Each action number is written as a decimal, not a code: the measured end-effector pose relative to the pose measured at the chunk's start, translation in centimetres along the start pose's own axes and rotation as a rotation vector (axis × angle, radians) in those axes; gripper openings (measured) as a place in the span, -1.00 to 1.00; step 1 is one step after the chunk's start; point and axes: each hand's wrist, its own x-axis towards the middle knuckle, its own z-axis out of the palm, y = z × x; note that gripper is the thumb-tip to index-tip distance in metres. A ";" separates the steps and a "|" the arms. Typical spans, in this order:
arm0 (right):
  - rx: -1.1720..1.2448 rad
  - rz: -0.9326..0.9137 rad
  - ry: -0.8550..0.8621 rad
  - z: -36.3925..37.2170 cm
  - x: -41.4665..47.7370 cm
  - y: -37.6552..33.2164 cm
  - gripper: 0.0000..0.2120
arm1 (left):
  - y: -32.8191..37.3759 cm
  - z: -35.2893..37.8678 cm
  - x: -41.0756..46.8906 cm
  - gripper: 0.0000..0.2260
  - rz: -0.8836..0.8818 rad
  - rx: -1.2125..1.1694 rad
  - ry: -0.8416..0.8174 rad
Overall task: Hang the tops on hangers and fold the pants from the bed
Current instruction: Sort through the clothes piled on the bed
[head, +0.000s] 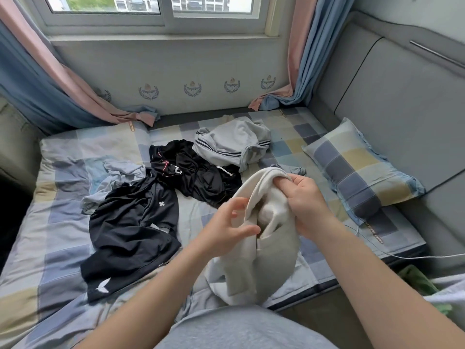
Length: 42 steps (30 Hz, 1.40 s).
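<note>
My right hand (305,200) was clenched on the cream fleece garment (271,248), fingers curled over its ribbed upper edge and bunching the cloth into the palm. My left hand (227,222) was half open, fingers loosely spread, with fingertips and thumb at the garment's left fold; no closed hold was evident there. The garment hung from the right hand, between both hands, its lower part draping down onto the near edge of the checked bed (63,197).

Noted on the bed beyond the hands:
- black garment with a white cross mark (130,222), left of the grip
- black garment with pink trim (191,172), behind it
- grey garment with dark stripes (231,144), farthest
- pale blue garment (118,177), partly under the black one

A checked pillow (359,167) lay to the right.
</note>
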 end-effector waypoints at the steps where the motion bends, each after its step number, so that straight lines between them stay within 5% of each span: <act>1: 0.021 0.033 -0.038 0.0 -0.2 -0.6 -0.76 | -0.2 0.4 0.2 -0.51 0.027 0.050 0.037; 6: -0.044 0.109 -0.190 -1.0 -0.5 -3.1 -0.77 | 0.0 1.5 1.0 -0.94 0.171 0.161 0.266; 11: -0.231 0.099 -0.199 -3.9 0.0 -4.1 -0.76 | 0.6 -1.8 2.3 -0.76 0.016 -0.121 0.412; 18: -0.699 -0.060 -0.009 -6.6 2.1 -0.5 -0.97 | 3.4 -4.2 2.4 -0.73 -0.087 -0.612 0.211; 23: -1.077 0.019 0.212 -8.1 3.2 5.2 -0.84 | 3.6 -5.0 2.0 -0.69 -0.159 -0.798 0.065; 27: -1.043 0.118 0.164 -8.9 3.2 7.2 -0.74 | 2.6 -4.8 2.3 -0.74 -0.093 -0.626 0.134; 31: -0.867 0.068 -0.023 -8.7 2.5 6.4 -0.81 | 0.6 -5.1 2.7 -0.66 0.042 -0.067 0.240; 36: -0.398 0.026 -0.005 -6.7 -0.1 4.3 -0.77 | -1.8 -4.1 2.5 -0.58 0.082 0.551 0.194; 42: -0.241 0.097 0.113 -6.9 -3.4 4.2 -0.69 | -3.2 -1.2 3.6 -0.89 0.106 0.453 0.260</act>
